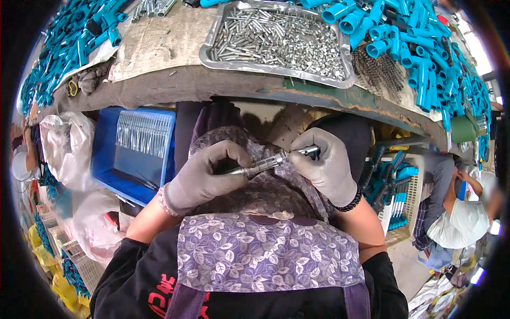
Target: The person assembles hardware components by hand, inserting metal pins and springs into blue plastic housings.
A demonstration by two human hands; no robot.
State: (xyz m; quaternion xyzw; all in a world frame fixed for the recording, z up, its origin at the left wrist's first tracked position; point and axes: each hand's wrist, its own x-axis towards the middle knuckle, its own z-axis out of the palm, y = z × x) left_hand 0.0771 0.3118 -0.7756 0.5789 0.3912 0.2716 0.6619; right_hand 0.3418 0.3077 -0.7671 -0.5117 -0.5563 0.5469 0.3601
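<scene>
My left hand, in a grey glove, is closed around one end of a slim metal shaft with a slotted, thicker middle. It lies slantwise above my lap, its right end higher. My right hand, gloved too, pinches that end between thumb and fingers. A short dark-tipped piece shows at the right fingertips; whether it is part of the shaft I cannot tell. Both hands are over the purple leaf-patterned apron.
Ahead, a metal tray on the workbench holds small metal pins. Teal tubular parts are heaped on both sides. A blue bin with metal rods stands left, a cream crate right. Another person sits far right.
</scene>
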